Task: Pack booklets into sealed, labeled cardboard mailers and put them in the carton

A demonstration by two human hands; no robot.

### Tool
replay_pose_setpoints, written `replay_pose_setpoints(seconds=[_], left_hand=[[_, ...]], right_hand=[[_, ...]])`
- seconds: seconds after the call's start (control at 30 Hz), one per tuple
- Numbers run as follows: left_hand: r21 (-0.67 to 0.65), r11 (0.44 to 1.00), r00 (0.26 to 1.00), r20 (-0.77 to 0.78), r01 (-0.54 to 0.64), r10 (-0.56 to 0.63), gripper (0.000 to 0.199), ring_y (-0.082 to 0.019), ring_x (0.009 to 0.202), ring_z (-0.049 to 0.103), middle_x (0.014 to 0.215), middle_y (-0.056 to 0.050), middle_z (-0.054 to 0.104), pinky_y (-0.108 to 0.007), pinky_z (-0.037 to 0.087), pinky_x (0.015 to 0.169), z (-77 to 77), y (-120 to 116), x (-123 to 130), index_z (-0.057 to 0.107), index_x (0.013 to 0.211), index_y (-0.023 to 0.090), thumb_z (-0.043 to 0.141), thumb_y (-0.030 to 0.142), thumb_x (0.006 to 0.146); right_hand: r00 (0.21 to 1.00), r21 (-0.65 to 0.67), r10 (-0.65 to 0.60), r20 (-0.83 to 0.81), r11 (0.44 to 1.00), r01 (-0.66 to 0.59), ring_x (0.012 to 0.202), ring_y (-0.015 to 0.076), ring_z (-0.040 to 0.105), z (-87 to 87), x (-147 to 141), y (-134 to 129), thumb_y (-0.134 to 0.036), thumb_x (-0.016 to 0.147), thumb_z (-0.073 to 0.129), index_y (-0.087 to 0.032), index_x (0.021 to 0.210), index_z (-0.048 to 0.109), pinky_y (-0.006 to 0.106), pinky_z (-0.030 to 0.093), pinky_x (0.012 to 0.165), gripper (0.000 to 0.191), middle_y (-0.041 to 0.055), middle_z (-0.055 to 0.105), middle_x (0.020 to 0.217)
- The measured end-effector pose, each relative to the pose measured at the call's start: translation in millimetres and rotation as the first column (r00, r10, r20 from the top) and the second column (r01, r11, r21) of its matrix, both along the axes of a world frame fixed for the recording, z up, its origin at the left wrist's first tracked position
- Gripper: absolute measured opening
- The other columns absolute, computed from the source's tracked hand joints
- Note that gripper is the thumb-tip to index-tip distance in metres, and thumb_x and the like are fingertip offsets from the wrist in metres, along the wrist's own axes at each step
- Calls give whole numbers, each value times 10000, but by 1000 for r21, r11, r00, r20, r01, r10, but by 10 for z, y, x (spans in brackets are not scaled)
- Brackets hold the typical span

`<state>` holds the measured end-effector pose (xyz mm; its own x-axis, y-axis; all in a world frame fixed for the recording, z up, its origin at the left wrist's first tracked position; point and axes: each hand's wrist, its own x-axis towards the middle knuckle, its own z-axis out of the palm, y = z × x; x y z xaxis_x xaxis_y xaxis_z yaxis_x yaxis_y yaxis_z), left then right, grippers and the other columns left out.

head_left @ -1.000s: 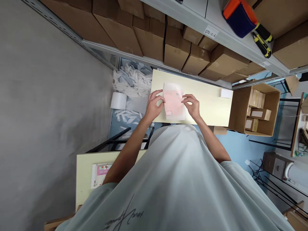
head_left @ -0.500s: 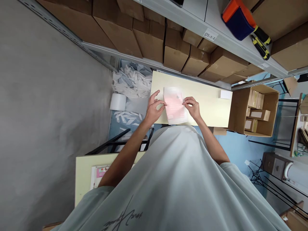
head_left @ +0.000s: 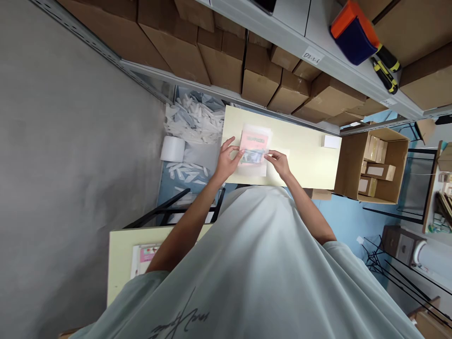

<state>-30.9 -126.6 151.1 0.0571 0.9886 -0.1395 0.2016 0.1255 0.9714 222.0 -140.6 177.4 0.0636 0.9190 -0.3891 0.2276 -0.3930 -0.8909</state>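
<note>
Over the cream table (head_left: 310, 162) I hold a pink booklet (head_left: 251, 141) in a clear plastic sleeve (head_left: 259, 172). Its upper face carries green lettering and a bluish picture across the lower half. The sleeve extends past the booklet's bottom edge. My left hand (head_left: 228, 160) pinches the left edge between thumb and index finger, its other fingers lifted away. At the opposite edge, my right hand (head_left: 280, 163) grips with thumb and fingertips pressed together.
A small white box (head_left: 331, 141) lies at the table's right end, beside an open carton (head_left: 348, 162) holding smaller boxes. Brown boxes (head_left: 261, 77) line the shelf beyond. Left of the table are a white roll (head_left: 173, 149) and heaped white scraps (head_left: 196, 120).
The sleeved booklet has turned over: a plain pink face with faint lines showed before, and the picture side shows now. My right hand has shifted slightly left and down.
</note>
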Motion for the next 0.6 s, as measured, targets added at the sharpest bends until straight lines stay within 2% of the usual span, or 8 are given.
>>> replay_pose_setpoints(seconds=[0.1,0.23,0.33,0.43,0.53,0.6], left_hand=[[-98,993,998,-1,-60,60,366,-321,1492,530,1543,-138,623,-490,408,1274,-164,77,1,719,936,245,764,607,903],[-195,973,992,-12,-126,126,353,-309,1393,608,1431,-150,676,-415,539,1109,-389,249,-46,735,927,225,761,574,879],[-206,967,989,-51,-148,140,322,-304,1245,679,1242,-141,740,-371,566,1014,-514,452,-120,757,933,203,755,518,863],[-232,965,989,-109,-124,101,294,-269,1074,718,1084,-111,773,-344,557,987,-571,704,-208,768,963,179,724,455,870],[-306,946,972,-232,-104,31,311,-259,1041,719,1049,-92,791,-335,537,987,-575,932,-291,766,1014,166,717,437,870],[-350,930,936,-352,-115,-17,325,-272,1070,712,1034,-91,796,-338,523,992,-566,1021,-329,763,1004,164,743,451,852]], right_hand=[[998,-90,-49,-51,995,45,1111,297,739,-163,-88,63,-641,728,861,-239,969,755,450,568,1051,480,81,809,1081],[989,-128,-109,-103,987,95,1079,307,757,-377,-224,263,-556,659,896,-221,945,750,456,578,1048,464,92,817,1040],[987,-132,-133,-92,984,120,1072,308,763,-526,-340,500,-483,664,884,-218,918,745,460,583,1052,393,92,822,1015],[994,-164,-111,-13,981,107,1069,285,765,-627,-446,763,-414,729,846,-219,922,738,441,594,1038,294,78,827,1020],[996,-221,-77,53,971,87,1053,273,763,-669,-489,962,-322,751,832,-213,933,734,433,598,1019,234,69,829,1004],[995,-255,-61,80,964,80,1022,283,764,-674,-464,1020,-263,731,843,-208,929,732,454,602,1001,233,72,827,976]])
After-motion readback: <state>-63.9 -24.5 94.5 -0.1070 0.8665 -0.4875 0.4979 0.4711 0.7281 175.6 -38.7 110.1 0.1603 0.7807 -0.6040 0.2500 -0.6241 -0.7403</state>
